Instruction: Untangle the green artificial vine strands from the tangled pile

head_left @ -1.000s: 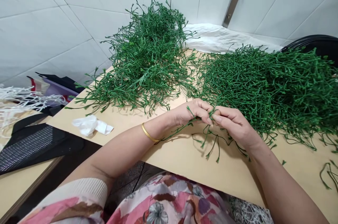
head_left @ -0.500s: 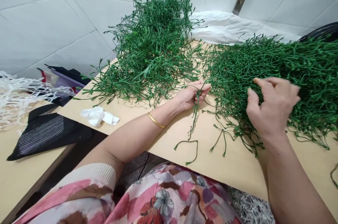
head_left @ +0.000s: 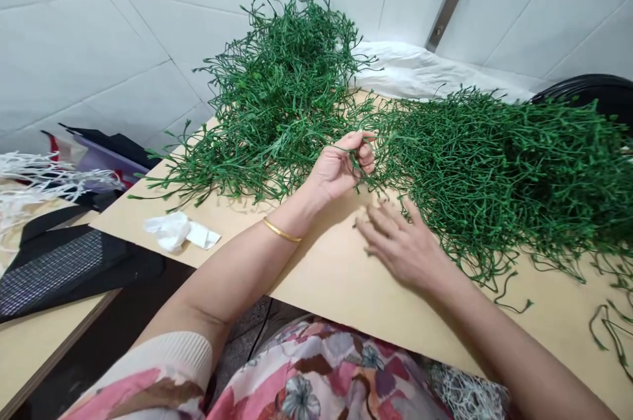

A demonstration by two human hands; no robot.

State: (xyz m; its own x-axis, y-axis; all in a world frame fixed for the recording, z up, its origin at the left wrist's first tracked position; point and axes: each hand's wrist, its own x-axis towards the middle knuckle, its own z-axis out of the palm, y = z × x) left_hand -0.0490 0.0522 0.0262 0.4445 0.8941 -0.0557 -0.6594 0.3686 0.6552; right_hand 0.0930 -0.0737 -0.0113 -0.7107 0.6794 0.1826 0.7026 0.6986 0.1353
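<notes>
Thin green cord-like strands with small flared ends lie in two tangled heaps, a taller heap [head_left: 287, 77] at the back left and a wide heap [head_left: 475, 169] on the right. Between them my left hand [head_left: 341, 163] is raised a little, its fingers curled and pinched on a green strand [head_left: 352, 155]. Most of that strand is hidden by the fingers. My right hand [head_left: 400, 239] lies palm down on the tabletop [head_left: 341, 262], just below the left one, fingers spread and slightly blurred. The near edge of the wide heap is beside its fingers.
Crumpled white tissue [head_left: 180, 232] lies near the left edge. Beyond a gap, a second surface holds a black mesh item [head_left: 54, 268] and white netting [head_left: 44, 176]. White sheeting [head_left: 420, 70] runs along the tiled wall. Loose strands [head_left: 618, 334] are at the right.
My right hand has come left and down from above the wide heap onto the tabletop. The loose strands in front of my left hand have gone from there. The view has shifted slightly.
</notes>
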